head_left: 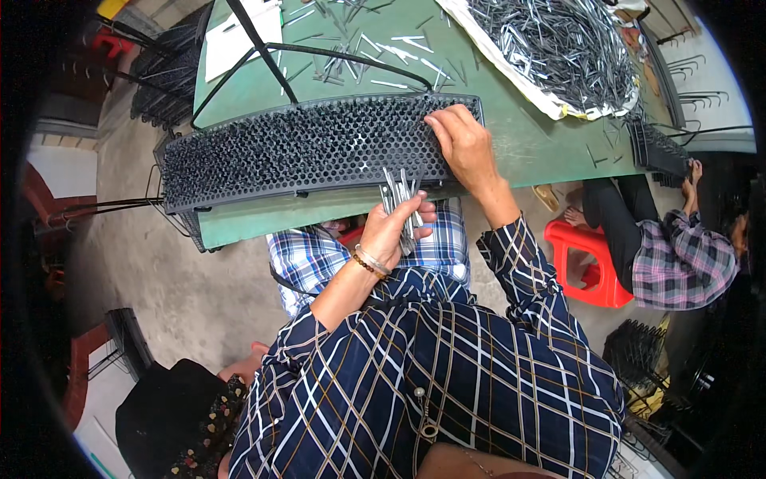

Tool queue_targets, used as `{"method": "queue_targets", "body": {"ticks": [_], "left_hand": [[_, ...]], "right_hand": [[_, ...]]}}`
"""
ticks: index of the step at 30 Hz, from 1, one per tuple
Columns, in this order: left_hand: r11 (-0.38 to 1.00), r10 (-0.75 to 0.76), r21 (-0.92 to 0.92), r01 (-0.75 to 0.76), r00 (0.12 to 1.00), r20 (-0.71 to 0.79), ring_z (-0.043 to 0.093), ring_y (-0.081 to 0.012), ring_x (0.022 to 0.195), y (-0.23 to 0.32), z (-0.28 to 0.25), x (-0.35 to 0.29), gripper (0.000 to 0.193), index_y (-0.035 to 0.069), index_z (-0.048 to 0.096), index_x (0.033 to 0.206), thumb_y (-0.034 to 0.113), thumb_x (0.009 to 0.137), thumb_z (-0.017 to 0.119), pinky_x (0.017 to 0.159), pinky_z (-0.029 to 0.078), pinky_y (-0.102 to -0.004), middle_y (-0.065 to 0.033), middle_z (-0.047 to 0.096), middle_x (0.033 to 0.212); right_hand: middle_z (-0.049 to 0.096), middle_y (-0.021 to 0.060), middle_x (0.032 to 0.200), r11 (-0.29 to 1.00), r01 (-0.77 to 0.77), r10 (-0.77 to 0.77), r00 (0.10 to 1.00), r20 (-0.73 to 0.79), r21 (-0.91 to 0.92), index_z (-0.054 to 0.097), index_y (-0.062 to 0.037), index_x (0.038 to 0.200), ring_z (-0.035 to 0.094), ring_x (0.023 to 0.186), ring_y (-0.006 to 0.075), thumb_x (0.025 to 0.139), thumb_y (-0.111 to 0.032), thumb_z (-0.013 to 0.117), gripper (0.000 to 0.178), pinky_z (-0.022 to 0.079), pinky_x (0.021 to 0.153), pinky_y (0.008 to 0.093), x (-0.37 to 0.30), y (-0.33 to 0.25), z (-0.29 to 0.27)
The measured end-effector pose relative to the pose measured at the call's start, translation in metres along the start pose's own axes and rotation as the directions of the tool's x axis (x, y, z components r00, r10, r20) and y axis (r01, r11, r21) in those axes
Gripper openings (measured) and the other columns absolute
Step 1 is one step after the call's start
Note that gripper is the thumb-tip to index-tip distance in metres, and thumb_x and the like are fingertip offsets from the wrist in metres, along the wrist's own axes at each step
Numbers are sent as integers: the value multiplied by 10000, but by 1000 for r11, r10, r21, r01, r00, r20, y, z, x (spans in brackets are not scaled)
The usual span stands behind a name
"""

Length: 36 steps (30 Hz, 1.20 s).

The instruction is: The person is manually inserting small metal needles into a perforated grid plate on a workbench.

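Note:
A long black perforated rack (391,153) lies across the green table in front of me. Dark slim pieces crowd its holes toward the left, while more bare holes show toward the right. My left hand (389,230) is closed around a bundle of thin grey metal strips (399,199), just below the rack's near edge. At the rack's right end, my right hand (467,148) has its thumb and fingers pinched together over the holes. Whatever those fingertips may hold is hidden.
A white sack (523,80) heaped with dark metal strips (558,48) stands at the far right of the green table (527,148). Loose strips (399,52) and a white sheet (239,40) lie beyond the rack. A co-worker (678,255) sits at right near a red stool (590,263).

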<state>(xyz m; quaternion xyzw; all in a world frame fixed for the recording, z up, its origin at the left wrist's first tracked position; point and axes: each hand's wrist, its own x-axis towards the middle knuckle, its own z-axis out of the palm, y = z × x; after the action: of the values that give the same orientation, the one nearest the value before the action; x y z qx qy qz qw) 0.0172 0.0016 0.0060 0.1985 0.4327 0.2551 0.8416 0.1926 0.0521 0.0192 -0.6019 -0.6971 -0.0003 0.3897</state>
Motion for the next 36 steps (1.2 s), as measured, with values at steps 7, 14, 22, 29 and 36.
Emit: {"method": "queue_targets", "body": {"ticks": [7, 14, 22, 29, 36], "left_hand": [[998, 0, -66, 3, 999, 34, 643, -186, 844, -2, -5, 5, 281, 0, 555, 1118, 174, 898, 570, 635, 563, -273, -134, 641, 967], [998, 3, -55, 0, 999, 52, 644, -183, 827, -1, -3, 2, 289, -3, 526, 1146, 153, 904, 555, 623, 563, -263, -167, 640, 999], [996, 86, -32, -83, 989, 117, 644, -173, 820, 1, 0, 1, 276, -6, 518, 1139, 151, 912, 538, 607, 560, -250, -165, 640, 1001], [998, 61, -24, -59, 993, 101, 642, -170, 826, 0, 0, 4, 277, 0, 513, 1146, 139, 908, 535, 603, 554, -242, -165, 639, 1018], [1000, 16, -25, -13, 992, 122, 642, -183, 863, -1, -1, 7, 232, 9, 528, 1104, 125, 903, 535, 637, 555, -250, -181, 634, 1033]], "right_hand": [[601, 103, 828, 995, 84, -82, 996, -41, 46, 639, -6, 890, 612, 712, 265, 801, -64, 649, 107, 492, 600, 335, -1, -3, -1], [598, 108, 830, 997, 70, -71, 997, 16, 22, 644, -11, 931, 603, 691, 263, 793, -72, 661, 152, 494, 617, 339, -3, -3, 1], [645, 63, 801, 819, -493, 350, 835, 424, 294, 685, 4, 860, 574, 682, 107, 817, -144, 670, 155, 442, 575, 256, -15, -24, -25], [636, 7, 732, 476, -698, 444, 716, 540, 535, 681, -8, 919, 488, 541, 25, 847, -172, 658, 180, 370, 459, 169, -22, -16, -32], [657, 18, 791, 808, -387, 441, 897, -19, 444, 672, -4, 960, 524, 587, 39, 826, -101, 668, 166, 404, 497, 185, 0, 2, -20]]}}
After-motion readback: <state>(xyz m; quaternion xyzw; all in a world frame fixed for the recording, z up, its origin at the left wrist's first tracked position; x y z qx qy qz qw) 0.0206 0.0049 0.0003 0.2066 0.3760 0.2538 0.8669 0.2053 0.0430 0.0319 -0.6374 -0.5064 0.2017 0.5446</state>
